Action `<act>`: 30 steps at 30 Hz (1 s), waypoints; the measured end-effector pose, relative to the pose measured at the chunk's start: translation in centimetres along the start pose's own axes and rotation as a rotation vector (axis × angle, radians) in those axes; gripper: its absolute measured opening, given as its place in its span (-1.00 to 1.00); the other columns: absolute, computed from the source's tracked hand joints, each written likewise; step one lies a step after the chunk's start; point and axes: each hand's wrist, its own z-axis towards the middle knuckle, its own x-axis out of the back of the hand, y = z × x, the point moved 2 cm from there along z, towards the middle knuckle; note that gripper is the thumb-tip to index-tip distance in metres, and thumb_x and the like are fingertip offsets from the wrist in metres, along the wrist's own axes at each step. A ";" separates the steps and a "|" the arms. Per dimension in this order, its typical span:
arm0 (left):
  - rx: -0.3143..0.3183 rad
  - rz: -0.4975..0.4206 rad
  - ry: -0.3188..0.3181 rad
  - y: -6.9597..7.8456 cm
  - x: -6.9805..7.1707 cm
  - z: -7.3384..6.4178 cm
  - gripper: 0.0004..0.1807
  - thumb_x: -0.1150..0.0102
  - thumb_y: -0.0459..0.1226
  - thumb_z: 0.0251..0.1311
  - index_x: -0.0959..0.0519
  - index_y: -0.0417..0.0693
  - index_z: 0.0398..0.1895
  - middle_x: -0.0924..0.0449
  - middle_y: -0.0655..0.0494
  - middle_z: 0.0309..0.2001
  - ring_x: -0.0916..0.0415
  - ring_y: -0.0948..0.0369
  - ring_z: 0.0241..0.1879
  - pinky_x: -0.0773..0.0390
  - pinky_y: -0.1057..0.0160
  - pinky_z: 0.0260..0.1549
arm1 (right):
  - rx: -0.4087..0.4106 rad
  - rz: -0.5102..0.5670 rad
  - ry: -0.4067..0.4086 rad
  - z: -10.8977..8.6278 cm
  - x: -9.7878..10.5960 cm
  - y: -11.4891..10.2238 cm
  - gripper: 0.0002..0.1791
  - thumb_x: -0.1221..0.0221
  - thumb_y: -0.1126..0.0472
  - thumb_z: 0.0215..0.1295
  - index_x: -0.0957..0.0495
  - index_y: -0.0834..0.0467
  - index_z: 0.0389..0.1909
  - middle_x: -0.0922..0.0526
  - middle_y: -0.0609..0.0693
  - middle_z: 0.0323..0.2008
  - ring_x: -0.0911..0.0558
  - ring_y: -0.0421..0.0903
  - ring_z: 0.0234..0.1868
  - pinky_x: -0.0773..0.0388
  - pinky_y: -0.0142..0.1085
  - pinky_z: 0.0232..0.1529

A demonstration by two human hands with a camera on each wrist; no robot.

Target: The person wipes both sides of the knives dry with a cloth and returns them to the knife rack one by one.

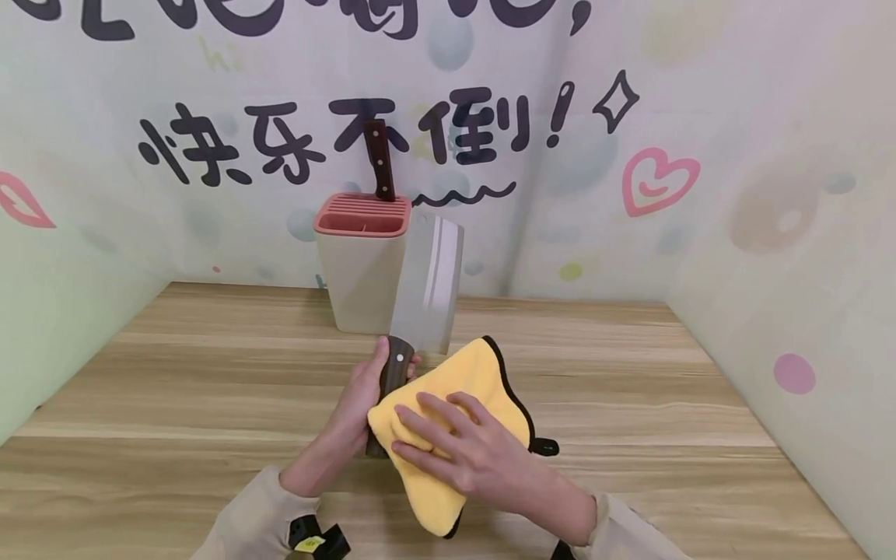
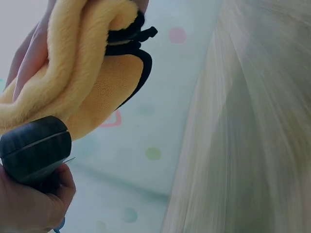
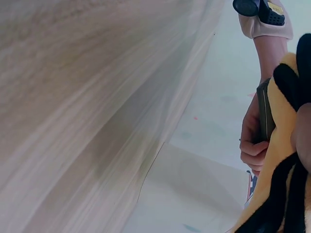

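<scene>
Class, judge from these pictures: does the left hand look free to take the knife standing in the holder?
Probably not: the left hand is gripping the cleaver and would likely need to release it first, though the knife's handle stands uncovered.

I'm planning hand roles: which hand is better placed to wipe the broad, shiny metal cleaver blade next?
Probably the right hand: it holds the plush yellow, black-edged cloth, close to the cleaver blade. The left hand grips the dark, riveted handle, so it seems better suited to steadying.

The sleeves (image 1: 245, 515) are pale beige. At seven o'clock, a black wrist device (image 1: 336, 543) carries a yellow label (image 1: 309, 544).
</scene>
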 end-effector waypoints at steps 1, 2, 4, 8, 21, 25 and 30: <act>0.001 -0.008 0.000 0.0 -0.1 0.0 -0.36 0.37 0.05 0.32 -0.35 -0.45 -0.13 -0.43 0.13 -0.42 -0.40 0.32 -0.46 -0.48 0.44 -0.42 | 0.017 -0.002 0.000 0.0 0.1 0.0 -0.62 0.21 0.34 0.36 -0.52 -0.04 -0.03 -0.44 0.08 0.09 -0.46 0.04 0.04 -0.46 -0.16 -0.09; -0.001 -0.014 -0.002 0.0 -0.1 0.1 -0.36 0.38 0.05 0.33 -0.35 -0.45 -0.13 -0.43 0.13 -0.42 -0.39 0.32 -0.46 -0.48 0.44 -0.41 | 0.033 -0.007 0.006 -0.1 0.1 0.0 -0.63 0.20 0.32 0.36 -0.51 -0.03 -0.03 -0.44 0.07 0.09 -0.46 0.05 0.03 -0.47 -0.16 -0.10; -0.002 -0.026 -0.005 0.0 -0.2 0.1 -0.38 0.38 0.04 0.33 -0.34 -0.45 -0.12 -0.43 0.12 -0.39 -0.38 0.32 -0.46 -0.48 0.44 -0.40 | 0.061 -0.015 0.019 -0.1 0.1 0.0 -0.65 0.18 0.30 0.36 -0.48 -0.01 0.02 -0.44 0.07 0.08 -0.47 0.06 0.02 -0.48 -0.17 -0.12; -0.005 -0.037 -0.008 -0.2 -0.4 0.2 -0.39 0.41 0.02 0.35 -0.33 -0.44 -0.12 -0.43 0.12 -0.36 -0.38 0.32 -0.45 -0.47 0.44 -0.39 | 0.113 -0.054 0.054 0.0 0.2 0.2 -0.63 0.16 0.29 0.35 -0.36 0.05 0.14 -0.46 0.04 0.05 -0.50 0.05 -0.03 -0.50 -0.23 -0.21; -0.011 -0.002 -0.039 -0.3 -0.2 0.2 -0.37 0.47 0.03 0.36 -0.34 -0.44 -0.13 -0.35 0.14 -0.48 -0.32 0.34 -0.53 -0.42 0.46 -0.51 | 0.156 -0.007 0.047 0.3 0.5 0.3 -0.63 0.18 0.31 0.36 -0.53 -0.10 -0.07 -0.47 -0.05 0.04 -0.50 -0.05 -0.12 -0.48 -0.29 -0.26; -0.008 0.012 -0.044 -0.3 -0.2 0.1 -0.38 0.49 0.00 0.37 -0.35 -0.44 -0.11 -0.38 0.15 -0.46 -0.35 0.34 -0.49 -0.45 0.43 -0.46 | 0.152 -0.007 0.061 0.2 0.3 0.6 -0.64 0.16 0.31 0.35 -0.53 -0.09 -0.07 -0.48 -0.05 0.04 -0.50 -0.05 -0.13 -0.47 -0.29 -0.29; -0.009 -0.012 -0.045 -0.3 -0.2 -0.1 -0.40 0.48 -0.03 0.38 -0.35 -0.46 -0.11 -0.42 0.15 -0.47 -0.39 0.34 -0.48 -0.48 0.43 -0.44 | 0.115 -0.003 0.039 0.0 0.2 1.1 -0.63 0.16 0.33 0.34 -0.51 -0.07 -0.03 -0.46 -0.02 0.07 -0.49 0.00 -0.10 -0.47 -0.27 -0.29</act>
